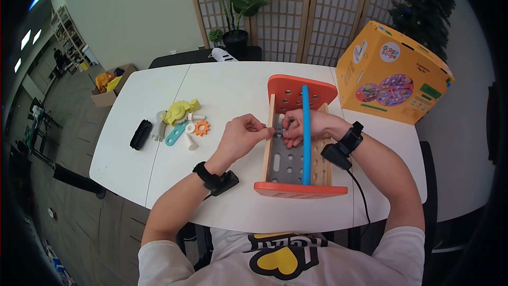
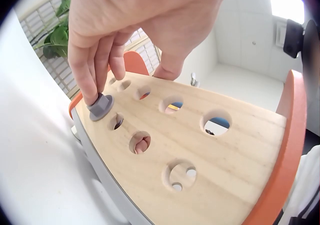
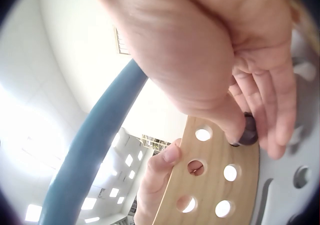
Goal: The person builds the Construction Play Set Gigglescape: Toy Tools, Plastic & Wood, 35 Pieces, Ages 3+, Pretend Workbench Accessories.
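Observation:
A toy toolbox with orange end panels (image 1: pixel 301 191), perforated wooden sides (image 2: pixel 220 170), a grey base and a blue bar handle (image 1: pixel 306 137) stands on the table. The left hand (image 1: pixel 241 139) is at its left side, a fingertip on the grey hex bolt head (image 2: pixel 102 107) that lies against the wood's outer face; its thumb rests on the panel's top edge. Inside the box, under the handle, the right hand (image 1: pixel 312 124) pinches a dark grey piece (image 3: pixel 248 130) between thumb and fingers at the same panel's inner face.
Left on the white table (image 1: pixel 127 164) lie a black case (image 1: pixel 141 134), yellow-green pieces (image 1: pixel 180 110), a teal strip (image 1: pixel 176 134), an orange gear (image 1: pixel 201 128) and light screws. A large yellow box (image 1: pixel 391 74) stands at the back right.

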`<state>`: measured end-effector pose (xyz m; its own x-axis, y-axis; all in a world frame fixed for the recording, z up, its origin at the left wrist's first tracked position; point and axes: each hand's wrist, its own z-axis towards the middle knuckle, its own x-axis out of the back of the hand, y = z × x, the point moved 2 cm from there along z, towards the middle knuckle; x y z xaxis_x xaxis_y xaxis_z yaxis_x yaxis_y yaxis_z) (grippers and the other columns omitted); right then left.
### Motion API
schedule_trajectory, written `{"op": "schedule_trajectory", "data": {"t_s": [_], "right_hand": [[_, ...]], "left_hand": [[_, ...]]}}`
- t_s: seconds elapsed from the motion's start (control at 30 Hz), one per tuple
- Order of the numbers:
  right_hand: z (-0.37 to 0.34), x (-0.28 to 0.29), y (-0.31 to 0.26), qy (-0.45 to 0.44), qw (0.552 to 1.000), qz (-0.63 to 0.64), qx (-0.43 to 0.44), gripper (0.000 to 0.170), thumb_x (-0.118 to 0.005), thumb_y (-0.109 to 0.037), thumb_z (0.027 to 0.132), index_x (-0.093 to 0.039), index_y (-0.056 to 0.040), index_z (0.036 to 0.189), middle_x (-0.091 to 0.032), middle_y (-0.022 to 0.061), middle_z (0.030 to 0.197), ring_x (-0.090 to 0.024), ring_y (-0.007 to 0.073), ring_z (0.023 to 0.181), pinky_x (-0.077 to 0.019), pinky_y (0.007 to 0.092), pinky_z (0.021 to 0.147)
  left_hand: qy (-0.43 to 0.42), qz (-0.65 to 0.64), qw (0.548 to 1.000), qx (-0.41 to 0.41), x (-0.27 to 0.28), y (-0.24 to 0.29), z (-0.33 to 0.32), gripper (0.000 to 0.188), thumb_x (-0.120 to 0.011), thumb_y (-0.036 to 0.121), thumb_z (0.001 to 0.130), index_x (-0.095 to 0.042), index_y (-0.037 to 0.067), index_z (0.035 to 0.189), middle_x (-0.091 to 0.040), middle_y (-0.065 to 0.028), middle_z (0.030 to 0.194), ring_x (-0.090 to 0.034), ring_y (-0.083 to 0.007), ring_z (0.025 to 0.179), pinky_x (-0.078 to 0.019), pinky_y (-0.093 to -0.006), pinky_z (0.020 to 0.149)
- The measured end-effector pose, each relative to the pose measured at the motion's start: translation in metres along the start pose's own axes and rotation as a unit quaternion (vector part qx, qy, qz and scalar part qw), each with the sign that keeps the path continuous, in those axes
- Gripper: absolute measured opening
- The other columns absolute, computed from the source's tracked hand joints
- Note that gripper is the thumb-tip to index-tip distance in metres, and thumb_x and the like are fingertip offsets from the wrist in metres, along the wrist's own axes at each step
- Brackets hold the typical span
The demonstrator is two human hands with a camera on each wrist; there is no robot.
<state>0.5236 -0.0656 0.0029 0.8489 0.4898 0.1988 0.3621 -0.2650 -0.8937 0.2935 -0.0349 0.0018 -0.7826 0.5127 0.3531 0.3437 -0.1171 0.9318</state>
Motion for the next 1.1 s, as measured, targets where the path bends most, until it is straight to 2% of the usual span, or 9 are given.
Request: {"op": "schedule_trajectory", "data": {"t_s": [0.2,0.3,0.4,0.5,0.7,0.8,0.9,1.0,1.1], "right_hand": [[0.002,0.001,-0.003,-0.013,0.997,-0.041,-0.061,0.034,-0.053,-0.027,0.108,-0.064,0.005,0.106,-0.075,0.0166,0.09,-0.074,0.0191,0.076,-0.06,0.0276,0.066],[0.007,0.004,0.001,0.021,0.995,-0.036,-0.091,0.037,-0.052,-0.033,0.109,-0.061,0.0024,0.11,-0.072,0.0103,0.082,-0.072,0.0139,0.069,-0.0571,0.0236,0.059],[-0.001,-0.003,-0.012,0.081,0.993,-0.025,-0.083,0.035,-0.06,-0.034,0.105,-0.06,0.0012,0.107,-0.071,0.0077,0.079,-0.069,0.0123,0.065,-0.0526,0.0228,0.055],[0.003,0.001,0.0,0.028,0.996,-0.084,0.001,0.035,-0.063,-0.035,0.103,-0.06,-0.0003,0.102,-0.07,0.0062,0.078,-0.069,0.0119,0.065,-0.0517,0.0229,0.055],[0.012,0.006,0.008,0.0,0.995,-0.102,-0.016,0.033,-0.062,-0.031,0.104,-0.063,0.0016,0.103,-0.07,0.0051,0.078,-0.069,0.0113,0.064,-0.0524,0.0234,0.056],[0.014,0.008,0.012,-0.011,0.996,-0.045,-0.077,0.033,-0.06,-0.03,0.105,-0.064,0.0027,0.106,-0.069,0.0048,0.076,-0.068,0.0113,0.062,-0.052,0.0224,0.055],[0.01,0.004,0.002,0.011,0.996,-0.017,-0.089,0.031,-0.062,-0.028,0.104,-0.063,0.003,0.105,-0.068,0.0048,0.073,-0.067,0.0108,0.061,-0.0522,0.0222,0.054],[-0.005,-0.007,-0.018,0.044,0.995,-0.051,-0.07,0.028,-0.065,-0.024,0.102,-0.063,0.0027,0.106,-0.068,0.0047,0.072,-0.068,0.0101,0.061,-0.0524,0.0225,0.054],[-0.004,-0.003,-0.013,0.006,0.993,-0.113,-0.018,0.024,-0.069,-0.021,0.1,-0.064,0.0025,0.101,-0.069,0.0056,0.074,-0.068,0.0099,0.062,-0.0528,0.0225,0.055]], "left_hand": [[-0.001,0.01,1.0,0.0,0.0,0.002,0.0,0.027,-0.081,0.023,0.087,-0.066,0.001,0.09,-0.076,-0.01,0.088,-0.072,-0.0129,0.085,-0.0546,-0.0252,0.082],[-0.006,0.007,1.0,0.002,0.0,0.006,-0.002,0.027,-0.081,0.023,0.087,-0.066,0.001,0.09,-0.076,-0.01,0.087,-0.072,-0.0129,0.085,-0.0546,-0.0252,0.082],[-0.007,0.013,1.0,0.005,0.001,0.005,-0.001,0.027,-0.081,0.023,0.087,-0.066,0.001,0.091,-0.076,-0.0103,0.087,-0.072,-0.013,0.085,-0.0547,-0.0253,0.082],[-0.003,0.017,1.0,0.003,0.001,0.003,0.0,0.026,-0.081,0.022,0.087,-0.066,0.0,0.09,-0.076,-0.0105,0.086,-0.072,-0.013,0.085,-0.0547,-0.0253,0.082],[0.0,0.013,1.0,0.0,0.0,0.004,-0.001,0.026,-0.08,0.021,0.087,-0.066,0.0,0.089,-0.076,-0.0103,0.086,-0.072,-0.0129,0.085,-0.0547,-0.0254,0.082],[0.0,0.016,1.0,0.001,0.0,0.002,0.0,0.026,-0.08,0.022,0.087,-0.066,0.001,0.089,-0.076,-0.0098,0.086,-0.072,-0.0128,0.084,-0.0546,-0.0252,0.082],[0.0,0.02,1.0,0.004,0.0,0.004,0.0,0.027,-0.081,0.024,0.087,-0.066,0.001,0.089,-0.076,-0.0092,0.085,-0.072,-0.0127,0.083,-0.0543,-0.0249,0.081],[-0.003,0.014,1.0,0.003,0.0,0.003,0.0,0.029,-0.082,0.025,0.086,-0.066,0.001,0.09,-0.075,-0.0093,0.085,-0.072,-0.0126,0.083,-0.0541,-0.0246,0.08],[-0.003,0.013,1.0,0.003,0.0,0.002,0.001,0.029,-0.082,0.025,0.087,-0.066,0.001,0.09,-0.075,-0.0094,0.085,-0.072,-0.0126,0.083,-0.0544,-0.0246,0.08]]}}
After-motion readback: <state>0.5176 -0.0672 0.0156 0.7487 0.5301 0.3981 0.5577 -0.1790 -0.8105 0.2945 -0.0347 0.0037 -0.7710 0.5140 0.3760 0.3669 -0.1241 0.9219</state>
